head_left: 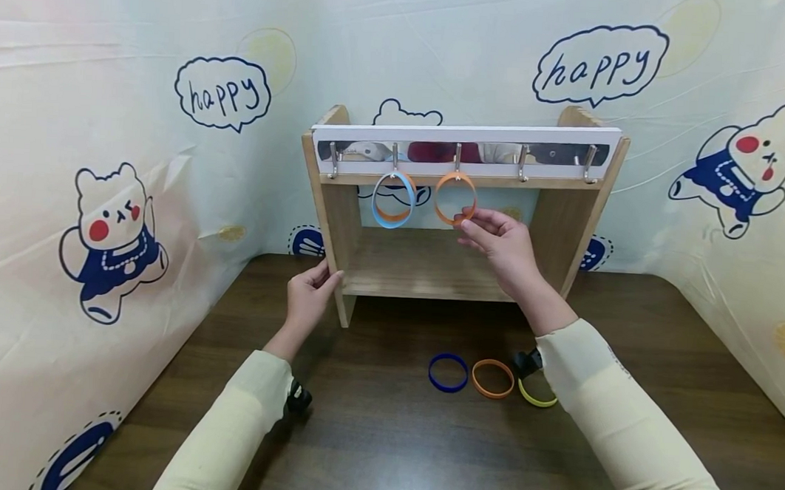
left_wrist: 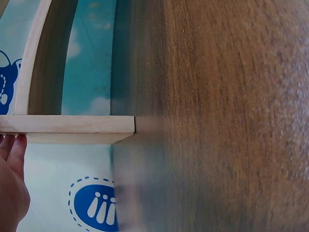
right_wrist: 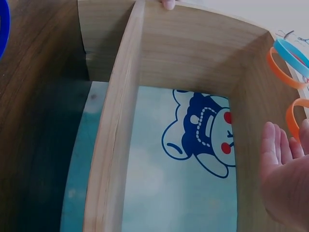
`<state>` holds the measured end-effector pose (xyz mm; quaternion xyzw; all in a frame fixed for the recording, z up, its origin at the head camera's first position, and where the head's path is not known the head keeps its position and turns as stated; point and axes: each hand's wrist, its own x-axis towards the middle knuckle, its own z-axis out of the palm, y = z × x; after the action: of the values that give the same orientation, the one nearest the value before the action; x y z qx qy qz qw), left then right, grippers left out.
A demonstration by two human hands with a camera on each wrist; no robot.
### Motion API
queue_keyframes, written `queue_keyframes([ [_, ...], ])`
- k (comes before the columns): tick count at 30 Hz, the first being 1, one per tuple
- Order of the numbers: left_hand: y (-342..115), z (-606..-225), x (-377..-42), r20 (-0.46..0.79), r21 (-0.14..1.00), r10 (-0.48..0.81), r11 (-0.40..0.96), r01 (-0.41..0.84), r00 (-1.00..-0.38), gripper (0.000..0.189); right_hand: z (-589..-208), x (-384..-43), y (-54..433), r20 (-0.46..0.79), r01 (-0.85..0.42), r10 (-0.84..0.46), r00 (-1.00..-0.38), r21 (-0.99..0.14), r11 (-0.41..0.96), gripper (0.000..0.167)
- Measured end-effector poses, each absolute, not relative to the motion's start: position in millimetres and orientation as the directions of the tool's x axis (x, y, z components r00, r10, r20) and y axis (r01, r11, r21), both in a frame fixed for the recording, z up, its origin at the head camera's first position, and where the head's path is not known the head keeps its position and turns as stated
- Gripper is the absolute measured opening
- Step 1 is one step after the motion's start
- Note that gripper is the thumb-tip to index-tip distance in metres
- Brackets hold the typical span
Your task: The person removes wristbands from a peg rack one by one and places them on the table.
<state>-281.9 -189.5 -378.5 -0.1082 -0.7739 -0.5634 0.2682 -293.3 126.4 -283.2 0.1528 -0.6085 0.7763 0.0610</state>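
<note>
A wooden shelf stands on the table, with a hook rail along its upper front. My left hand grips the front edge of the shelf's left side panel; in the left wrist view its fingers lie against the panel's outer face. From the middle hook hangs an orange silicone wristband. The thumb and fingers of my right hand pinch that band at its lower right. On the hook to its left hang a light blue wristband and another orange wristband, overlapping.
A dark blue wristband, an orange wristband and a yellow wristband lie on the table in front of the shelf. My right sleeve partly covers the yellow one. A printed cloth surrounds the table behind and at the sides.
</note>
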Motion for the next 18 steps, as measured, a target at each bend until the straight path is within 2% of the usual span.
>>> queue_keyframes([
  [7, -190.0, -378.4, -281.6, 0.542, 0.812, -0.134, 0.338, 0.476, -0.83, 0.038, -281.5, -292.2, 125.0, 0.301, -0.266, -0.072, -0.951, -0.913, -0.308, 0.03],
  [14, -190.3, -378.5, -282.5, 0.545, 0.812, -0.135, 0.33, 0.482, -0.827, 0.038, -279.9, -290.9, 125.1, 0.312, -0.277, -0.074, -0.947, -0.913, -0.298, 0.036],
  [18, -190.2, -378.4, -283.0, 0.547, 0.812, -0.134, 0.326, 0.485, -0.826, 0.038, -279.4, -290.6, 125.7, 0.317, -0.283, -0.07, -0.946, -0.911, -0.299, 0.028],
])
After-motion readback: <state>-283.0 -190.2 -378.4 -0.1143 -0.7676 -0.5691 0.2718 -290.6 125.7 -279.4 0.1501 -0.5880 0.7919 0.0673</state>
